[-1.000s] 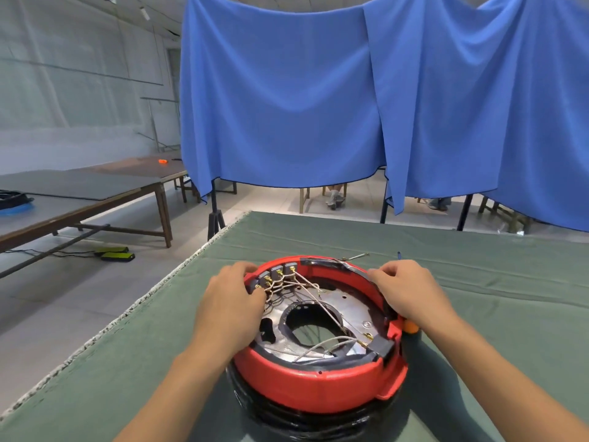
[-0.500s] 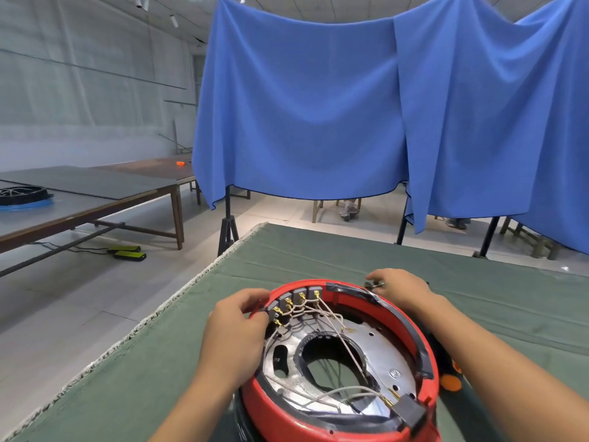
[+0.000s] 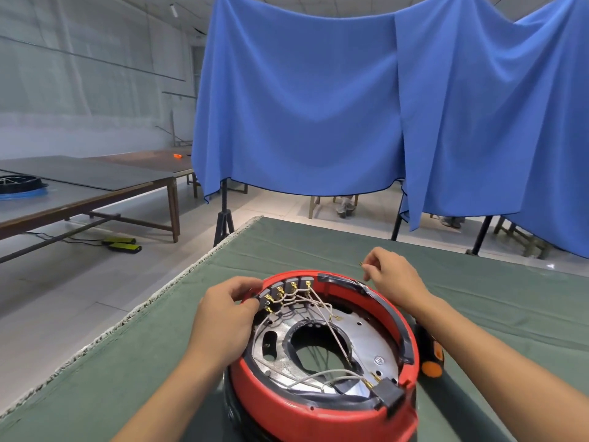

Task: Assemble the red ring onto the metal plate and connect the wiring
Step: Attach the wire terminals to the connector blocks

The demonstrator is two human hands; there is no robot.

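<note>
The red ring [image 3: 318,409] sits around the shiny metal plate [image 3: 369,342] on the green table cloth [image 3: 127,362]. Pale wires [image 3: 322,317] with brass terminals run from a row of grey connector blocks [image 3: 287,287] at the ring's far left rim across the plate. My left hand [image 3: 223,317] grips the ring's left rim beside those blocks. My right hand [image 3: 392,275] hovers just beyond the ring's far rim and pinches a small brass-tipped piece [image 3: 361,265] between thumb and fingers.
An orange-and-black tool [image 3: 430,358] lies right of the ring, partly under my right forearm. Blue curtains [image 3: 350,106] on black stands hang behind the table. Long wooden tables [image 3: 79,193] stand at the left, one carrying a dark ring. The cloth's left edge is near.
My right hand left the ring's right rim, went to the cloth behind the ring and lifted a small brass-tipped piece. The camera came closer. My left hand stayed on the left rim.
</note>
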